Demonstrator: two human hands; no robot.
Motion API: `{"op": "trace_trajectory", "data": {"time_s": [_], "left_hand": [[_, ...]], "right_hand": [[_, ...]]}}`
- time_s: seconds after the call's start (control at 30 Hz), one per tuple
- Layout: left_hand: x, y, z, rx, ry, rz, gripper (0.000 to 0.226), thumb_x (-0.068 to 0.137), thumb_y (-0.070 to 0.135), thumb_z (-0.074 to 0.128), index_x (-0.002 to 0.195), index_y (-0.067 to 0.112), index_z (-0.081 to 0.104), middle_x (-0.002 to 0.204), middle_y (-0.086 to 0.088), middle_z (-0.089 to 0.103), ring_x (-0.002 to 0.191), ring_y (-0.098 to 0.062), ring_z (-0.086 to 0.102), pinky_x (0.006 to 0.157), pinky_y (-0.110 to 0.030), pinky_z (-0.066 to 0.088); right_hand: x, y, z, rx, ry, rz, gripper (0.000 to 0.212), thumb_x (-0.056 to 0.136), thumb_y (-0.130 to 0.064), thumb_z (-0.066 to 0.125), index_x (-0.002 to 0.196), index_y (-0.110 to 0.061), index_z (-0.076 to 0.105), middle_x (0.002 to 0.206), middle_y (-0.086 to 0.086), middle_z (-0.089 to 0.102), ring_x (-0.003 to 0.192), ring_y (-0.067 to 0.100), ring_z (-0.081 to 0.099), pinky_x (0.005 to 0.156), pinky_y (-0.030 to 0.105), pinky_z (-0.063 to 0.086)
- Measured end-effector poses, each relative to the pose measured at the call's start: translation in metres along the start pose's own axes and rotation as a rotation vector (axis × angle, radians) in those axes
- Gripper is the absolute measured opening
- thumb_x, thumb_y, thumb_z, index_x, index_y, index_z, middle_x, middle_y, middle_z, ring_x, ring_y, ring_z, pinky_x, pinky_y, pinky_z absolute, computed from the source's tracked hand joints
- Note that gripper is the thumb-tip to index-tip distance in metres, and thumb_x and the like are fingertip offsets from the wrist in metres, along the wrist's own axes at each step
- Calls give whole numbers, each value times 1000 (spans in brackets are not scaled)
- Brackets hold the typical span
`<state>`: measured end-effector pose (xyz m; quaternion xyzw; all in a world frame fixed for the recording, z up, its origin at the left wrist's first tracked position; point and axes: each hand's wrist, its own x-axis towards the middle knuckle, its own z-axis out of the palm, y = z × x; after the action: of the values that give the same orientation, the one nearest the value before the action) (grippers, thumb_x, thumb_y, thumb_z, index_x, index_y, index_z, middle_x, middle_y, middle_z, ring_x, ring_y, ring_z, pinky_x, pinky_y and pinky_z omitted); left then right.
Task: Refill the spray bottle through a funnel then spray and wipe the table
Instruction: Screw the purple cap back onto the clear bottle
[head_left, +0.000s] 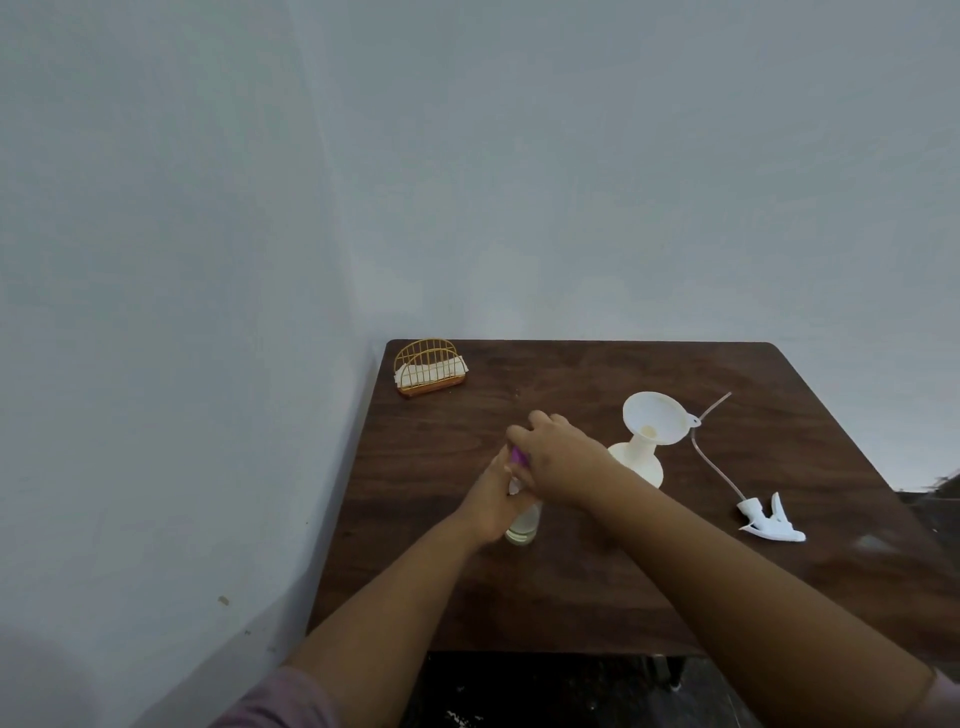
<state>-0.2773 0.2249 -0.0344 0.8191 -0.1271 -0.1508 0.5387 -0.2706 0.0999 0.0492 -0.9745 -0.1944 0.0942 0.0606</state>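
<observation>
Near the tabletop (571, 597) middle, both hands' grip clasps the refill bottle (523, 525), the left hand (493, 506) on its body, the right hand (553, 457) on its purple cap (518, 456); funnel (655, 418) sits in the spray bottle (641, 462), so pouring, spraying and wiping remain.

**Off-task items around the gold wire napkin holder**

A gold wire napkin holder (429, 367) with arched sides and a brown base stands upright. White folded paper napkins (429, 371) sit inside it. Behind it and to its left rises a plain pale grey wall (208, 208). Well below it, a dark speckled floor (545, 696) shows.

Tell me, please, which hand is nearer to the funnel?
Right. The right hand sits just left of the funnel, on the purple cap; the left hand grips the bottle farther left.
</observation>
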Motion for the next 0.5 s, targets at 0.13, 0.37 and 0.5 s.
{"op": "trace_trajectory", "data": {"time_s": [0.13, 0.37, 0.5], "left_hand": [[-3, -1, 0, -44, -27, -28, 50, 93, 16, 63, 135, 31, 40, 132, 9, 49, 124, -6, 45, 94, -19, 42], [-2, 6, -1, -72, -13, -27, 47, 91, 21, 66, 127, 38, 41, 128, 8, 53, 120, -10, 52, 96, -28, 46], [-1, 3, -1, -6, -3, -12, 51, 89, 18, 66, 132, 31, 41, 126, 11, 49, 116, -5, 49, 86, -17, 44]], "right_hand": [[-1, -2, -4, 63, 32, 178, 59, 89, -69, 38, 102, -15, 58, 85, 0, 58, 74, 11, 56, 67, 26, 46], [-8, 5, -25, 63, 15, 286, 65, 88, -71, 35, 91, -13, 63, 83, 2, 62, 79, 15, 60, 74, 29, 47], [-6, 1, -20, 97, -127, -11, 55, 88, -35, 65, 137, -32, 41, 134, 2, 41, 123, 23, 42, 99, 40, 46]]}}
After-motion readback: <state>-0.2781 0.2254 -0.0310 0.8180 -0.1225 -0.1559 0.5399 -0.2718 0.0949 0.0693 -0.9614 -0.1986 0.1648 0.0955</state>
